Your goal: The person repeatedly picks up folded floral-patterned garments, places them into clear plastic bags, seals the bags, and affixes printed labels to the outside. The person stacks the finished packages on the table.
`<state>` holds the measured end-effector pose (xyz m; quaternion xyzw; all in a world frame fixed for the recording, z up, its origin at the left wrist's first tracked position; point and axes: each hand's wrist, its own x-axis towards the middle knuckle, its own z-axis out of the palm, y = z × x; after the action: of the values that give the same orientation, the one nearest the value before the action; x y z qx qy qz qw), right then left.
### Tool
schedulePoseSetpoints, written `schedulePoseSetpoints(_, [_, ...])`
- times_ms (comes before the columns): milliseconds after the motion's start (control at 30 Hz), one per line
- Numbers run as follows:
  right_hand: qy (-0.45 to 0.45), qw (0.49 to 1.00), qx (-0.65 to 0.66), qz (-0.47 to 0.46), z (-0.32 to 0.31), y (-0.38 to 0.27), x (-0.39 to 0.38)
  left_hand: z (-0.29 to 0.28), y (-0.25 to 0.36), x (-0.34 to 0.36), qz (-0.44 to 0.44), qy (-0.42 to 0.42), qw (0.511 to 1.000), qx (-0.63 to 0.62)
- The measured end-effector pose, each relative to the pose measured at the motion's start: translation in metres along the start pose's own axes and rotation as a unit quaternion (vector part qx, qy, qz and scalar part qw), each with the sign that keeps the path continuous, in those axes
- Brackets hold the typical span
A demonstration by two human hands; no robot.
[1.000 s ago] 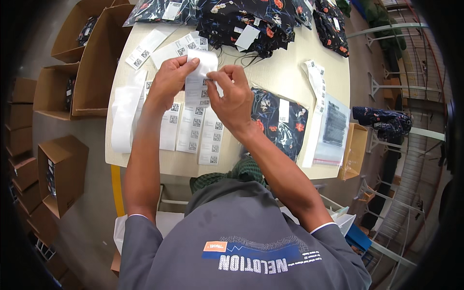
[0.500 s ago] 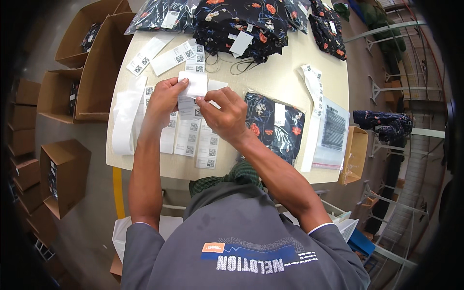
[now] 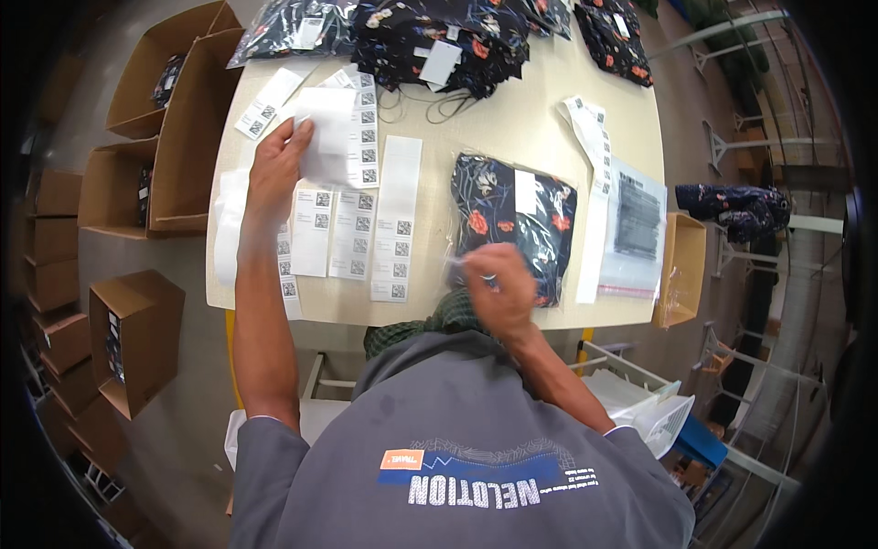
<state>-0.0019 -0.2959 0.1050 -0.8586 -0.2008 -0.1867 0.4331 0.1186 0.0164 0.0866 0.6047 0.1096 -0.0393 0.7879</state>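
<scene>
My left hand (image 3: 277,165) pinches a white label strip (image 3: 326,123) between thumb and fingers, raised over the left part of the table. Other label strips with printed square codes lie beneath and beside it, among them a long strip (image 3: 396,220) nearer the middle. My right hand (image 3: 501,285) is smeared by motion, its fingers curled together at the near left part of a bagged floral garment (image 3: 480,197). Something small and whitish shows at those fingertips; I cannot make it out. A white label (image 3: 525,192) lies on that bag.
Dark floral garments (image 3: 439,46) with tags are piled at the table's far side. A curled label strip (image 3: 590,137) and clear plastic bags (image 3: 631,229) lie at the right. Open cardboard boxes (image 3: 197,137) stand left of the table (image 3: 430,316); another box (image 3: 681,270) stands right.
My right hand has left the label strip and moved right and nearer to me, to the bagged garment. My left hand has shifted slightly left with the strip.
</scene>
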Motion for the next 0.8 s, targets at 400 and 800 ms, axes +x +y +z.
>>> schedulePoseSetpoints(400, [0.084,0.863,0.067,0.494,-0.192,0.089,-0.121,-0.042,-0.137,-0.072,-0.138,0.144,0.965,0.174])
schedulePoseSetpoints(800, [-0.122,0.900,0.133,0.396,-0.181,0.137,-0.129,0.123,-0.096,-0.159,0.090,0.185,0.864,0.459])
